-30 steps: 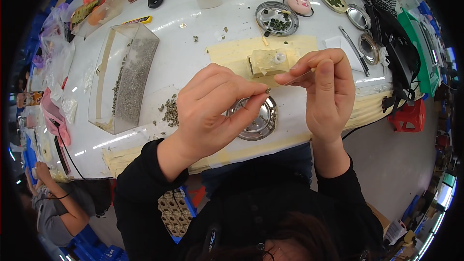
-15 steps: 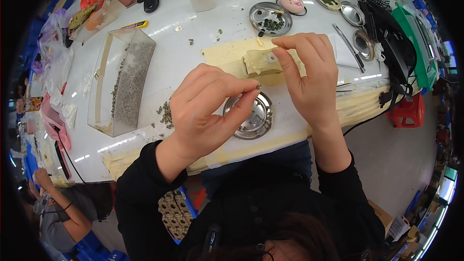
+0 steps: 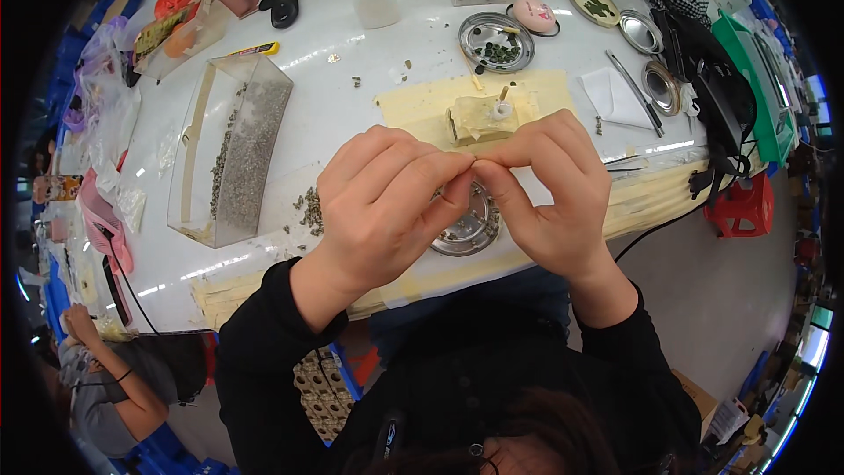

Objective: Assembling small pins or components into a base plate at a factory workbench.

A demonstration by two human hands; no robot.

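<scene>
Your left hand (image 3: 382,202) and right hand (image 3: 549,189) meet fingertip to fingertip above the worktop (image 3: 352,114), fingers pinched together on something too small to make out. Directly beneath them lies a round metal dish (image 3: 466,227), partly hidden by your fingers. Just left of it sits a small heap of dark bits (image 3: 309,208), and further left a clear tray (image 3: 233,151) of grey grit. Just beyond your fingertips a pale block (image 3: 482,117) rests on a yellow mat (image 3: 422,105). Farther back stands a metal plate (image 3: 495,42) with dark pieces, a pink oval (image 3: 534,14) beside it, and a white bottle (image 3: 374,0).
</scene>
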